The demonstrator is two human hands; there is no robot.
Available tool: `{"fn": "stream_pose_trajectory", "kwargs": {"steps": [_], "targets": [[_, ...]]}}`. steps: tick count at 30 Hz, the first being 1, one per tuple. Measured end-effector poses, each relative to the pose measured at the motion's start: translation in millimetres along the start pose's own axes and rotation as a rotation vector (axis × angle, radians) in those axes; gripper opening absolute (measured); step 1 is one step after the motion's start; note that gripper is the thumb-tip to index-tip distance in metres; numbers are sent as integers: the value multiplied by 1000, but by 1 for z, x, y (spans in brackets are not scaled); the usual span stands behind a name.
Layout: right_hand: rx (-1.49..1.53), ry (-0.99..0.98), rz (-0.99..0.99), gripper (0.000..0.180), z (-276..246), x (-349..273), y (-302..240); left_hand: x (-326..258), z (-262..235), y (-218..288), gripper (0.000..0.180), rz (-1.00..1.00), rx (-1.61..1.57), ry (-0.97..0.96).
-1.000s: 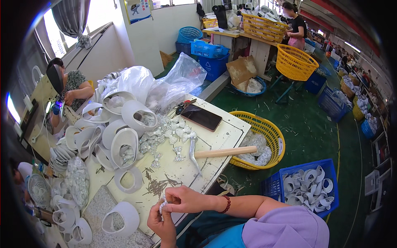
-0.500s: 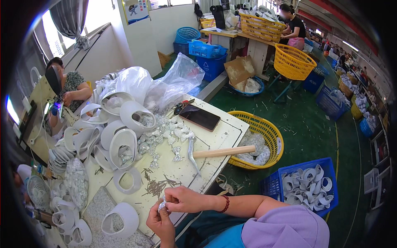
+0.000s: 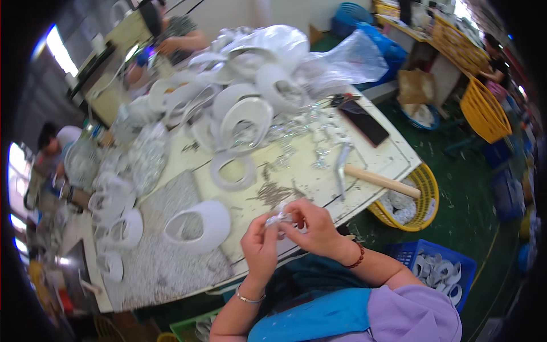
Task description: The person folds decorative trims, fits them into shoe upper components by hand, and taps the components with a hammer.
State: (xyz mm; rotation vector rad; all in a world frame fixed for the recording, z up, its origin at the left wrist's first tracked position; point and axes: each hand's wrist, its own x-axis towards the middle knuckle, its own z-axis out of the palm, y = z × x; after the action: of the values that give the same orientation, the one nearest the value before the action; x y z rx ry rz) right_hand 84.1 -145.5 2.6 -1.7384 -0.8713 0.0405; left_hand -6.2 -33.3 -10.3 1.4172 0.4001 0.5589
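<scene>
My left hand and my right hand meet above the table's near edge. Both pinch a small glittery white bow between their fingertips, which partly cover it. Just beyond my hands lies a scatter of thin brown pins or strips. To the left, a white shoe upper with an oval opening rests on a grey speckled slab. Farther back, several sparkly bows lie near a hammer with a wooden handle, which juts past the table edge.
A heap of white shoe uppers and clear plastic covers the table's far side. A phone lies at the far right corner. Yellow and blue baskets stand on the floor at right. Co-workers sit beyond the table.
The view has swung left and down, so the table appears farther right and more of the slab shows. Both hands still hold the bow, with the fingers shifted around it.
</scene>
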Motion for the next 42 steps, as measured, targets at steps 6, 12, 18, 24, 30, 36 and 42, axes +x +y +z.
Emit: {"fn": "stream_pose_trajectory", "kwargs": {"steps": [6, 12, 18, 24, 30, 36, 42], "targets": [[110, 40, -206, 23, 23, 2, 9, -8, -15, 1, 27, -115, -204, -45], [176, 28, -163, 19, 26, 0, 13, -14, -29, 19, 28, -3, 208, -136], [202, 53, -228, 14, 32, 5, 13, -9, -61, 36, 31, 398, 880, -41], [108, 12, -232, 9, 20, -1, 23, 0, -83, 49, 51, 422, 1601, 161], [262, -208, -50, 9, 34, -10, 15, -4, -90, 49, 45, 333, 1615, 149], [429, -99, -190, 10, 25, -4, -6, 1, -87, 45, 40, 544, 875, 226], [259, 29, -505, 11, 24, 12, -37, -1, -93, 20, 30, 74, 244, 197]]}}
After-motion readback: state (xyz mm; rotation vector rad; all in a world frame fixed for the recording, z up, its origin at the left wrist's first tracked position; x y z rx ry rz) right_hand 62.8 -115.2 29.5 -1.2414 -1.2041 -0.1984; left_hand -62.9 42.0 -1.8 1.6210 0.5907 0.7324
